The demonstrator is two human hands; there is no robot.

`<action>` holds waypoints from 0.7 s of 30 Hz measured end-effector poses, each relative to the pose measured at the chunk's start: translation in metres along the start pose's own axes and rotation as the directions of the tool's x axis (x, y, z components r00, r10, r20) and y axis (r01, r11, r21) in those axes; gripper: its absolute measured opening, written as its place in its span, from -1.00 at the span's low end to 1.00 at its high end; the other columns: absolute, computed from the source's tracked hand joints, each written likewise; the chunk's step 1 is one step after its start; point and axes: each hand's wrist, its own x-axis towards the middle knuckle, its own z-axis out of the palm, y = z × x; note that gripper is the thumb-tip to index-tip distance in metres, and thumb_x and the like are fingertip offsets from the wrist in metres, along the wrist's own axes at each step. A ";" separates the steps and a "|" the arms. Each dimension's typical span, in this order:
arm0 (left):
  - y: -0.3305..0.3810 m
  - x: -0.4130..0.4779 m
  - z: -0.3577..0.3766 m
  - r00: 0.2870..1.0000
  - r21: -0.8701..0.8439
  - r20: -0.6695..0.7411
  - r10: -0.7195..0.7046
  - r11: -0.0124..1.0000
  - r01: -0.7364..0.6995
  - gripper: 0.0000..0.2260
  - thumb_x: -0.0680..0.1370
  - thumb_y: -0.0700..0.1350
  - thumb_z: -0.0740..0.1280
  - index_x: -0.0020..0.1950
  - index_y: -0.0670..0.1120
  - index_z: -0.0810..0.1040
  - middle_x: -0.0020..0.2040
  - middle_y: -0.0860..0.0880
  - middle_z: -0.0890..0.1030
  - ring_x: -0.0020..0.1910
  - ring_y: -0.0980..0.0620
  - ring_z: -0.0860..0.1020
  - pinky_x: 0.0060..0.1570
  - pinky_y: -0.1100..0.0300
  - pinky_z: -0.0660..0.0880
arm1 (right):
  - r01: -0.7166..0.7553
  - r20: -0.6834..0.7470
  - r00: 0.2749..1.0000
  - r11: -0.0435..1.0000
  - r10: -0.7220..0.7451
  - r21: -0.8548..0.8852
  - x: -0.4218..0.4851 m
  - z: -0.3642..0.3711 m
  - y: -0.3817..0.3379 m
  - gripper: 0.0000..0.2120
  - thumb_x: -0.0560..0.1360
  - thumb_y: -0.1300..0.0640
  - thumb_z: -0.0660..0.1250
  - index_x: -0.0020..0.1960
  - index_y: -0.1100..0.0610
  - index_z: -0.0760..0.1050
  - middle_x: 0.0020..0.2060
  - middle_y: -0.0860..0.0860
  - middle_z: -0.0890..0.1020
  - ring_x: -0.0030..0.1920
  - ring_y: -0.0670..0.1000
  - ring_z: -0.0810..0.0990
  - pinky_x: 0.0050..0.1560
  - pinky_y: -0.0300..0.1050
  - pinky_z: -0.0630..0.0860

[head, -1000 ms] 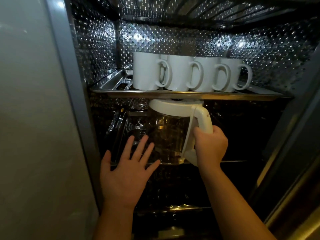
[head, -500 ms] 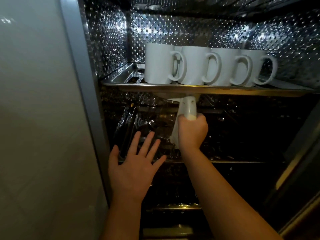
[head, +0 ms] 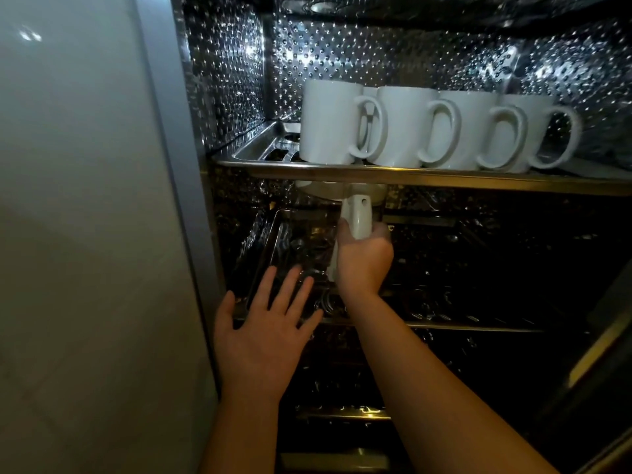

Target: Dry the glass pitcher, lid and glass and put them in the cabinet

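A pale grey panel fills the far left, beside the cabinet's open front. Just right of it my left hand is spread flat, fingers straight and apart, holding nothing. Its fingertips reach over the front rim of the lower shelf, and I cannot tell whether they touch it.

Next comes the glass pitcher, inside the cabinet on the lower level. Its body is dim against the dark, so I cannot tell whether its base rests on the shelf. Its white lid sits close under the edge of the upper shelf.

My right hand is wrapped firmly round the pitcher's white handle. On the upper shelf, a row of white mugs runs off rightward, handles pointing right.
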 end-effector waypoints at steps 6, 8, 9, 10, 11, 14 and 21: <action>-0.001 0.001 -0.001 1.000 0.012 -0.018 0.006 1.000 -0.006 -0.45 0.40 0.17 0.20 0.30 -0.09 0.48 0.22 -0.21 0.56 0.25 -0.20 0.46 0.17 -0.20 0.29 | 0.031 0.042 0.999 0.999 -0.029 -0.043 -0.003 0.001 0.011 -0.57 0.49 0.02 0.34 0.25 0.23 0.37 0.08 0.12 0.53 -0.10 -0.08 0.43 -0.23 -0.26 0.40; -0.001 0.002 -0.001 1.000 0.019 -0.023 0.010 1.000 -0.010 -0.45 0.40 0.18 0.20 0.30 -0.08 0.47 0.22 -0.21 0.56 0.24 -0.19 0.47 0.17 -0.20 0.29 | 0.029 0.047 0.999 0.999 -0.028 -0.028 -0.003 0.001 0.012 -0.58 0.49 0.03 0.35 0.23 0.23 0.38 0.07 0.12 0.53 -0.10 -0.07 0.44 -0.20 -0.23 0.42; -0.001 0.002 0.000 1.000 0.016 -0.020 0.009 1.000 -0.008 -0.43 0.35 0.17 0.26 0.29 -0.08 0.47 0.23 -0.21 0.56 0.24 -0.19 0.48 0.16 -0.20 0.30 | 0.029 0.050 0.998 0.999 -0.028 -0.023 -0.003 0.001 0.013 -0.59 0.48 0.04 0.36 0.23 0.23 0.38 0.06 0.12 0.54 -0.10 -0.07 0.45 -0.21 -0.24 0.42; -0.001 0.002 0.000 1.000 0.013 -0.022 0.009 1.000 -0.008 -0.39 0.30 0.15 0.31 0.29 -0.08 0.48 0.24 -0.21 0.55 0.24 -0.19 0.48 0.16 -0.20 0.30 | 0.032 0.054 0.998 0.999 -0.030 -0.022 -0.003 0.001 0.013 -0.59 0.48 0.04 0.36 0.23 0.23 0.38 0.05 0.12 0.54 -0.11 -0.06 0.46 -0.24 -0.27 0.42; -0.001 0.001 0.000 1.000 0.016 -0.028 0.010 1.000 -0.009 -0.38 0.27 0.14 0.33 0.29 -0.08 0.48 0.24 -0.21 0.55 0.24 -0.19 0.48 0.16 -0.20 0.30 | 0.038 0.058 0.998 0.999 -0.037 -0.024 -0.003 0.001 0.014 -0.59 0.48 0.04 0.35 0.23 0.22 0.38 0.04 0.11 0.54 -0.11 -0.06 0.47 -0.29 -0.32 0.39; -0.004 0.001 0.000 0.999 0.038 -0.045 0.007 0.999 -0.006 -0.47 0.44 0.18 0.17 0.30 -0.08 0.46 0.22 -0.20 0.57 0.25 -0.18 0.48 0.20 -0.19 0.28 | 0.067 0.070 0.995 0.997 -0.064 -0.040 -0.004 -0.001 0.017 -0.60 0.49 0.06 0.34 0.24 0.22 0.37 0.03 0.10 0.54 -0.10 -0.06 0.48 -0.33 -0.39 0.34; -0.003 -0.002 0.008 0.997 0.284 0.008 0.081 0.956 -0.080 -0.53 0.56 0.18 -0.01 0.30 -0.02 0.45 0.23 -0.13 0.57 0.23 -0.11 0.52 0.20 -0.14 0.32 | 0.015 0.097 0.995 1.000 -0.014 -0.009 -0.015 -0.008 0.027 -0.55 0.46 0.06 0.38 0.25 0.12 0.28 -0.03 -0.04 0.42 -0.15 -0.10 0.47 -0.25 -0.30 0.49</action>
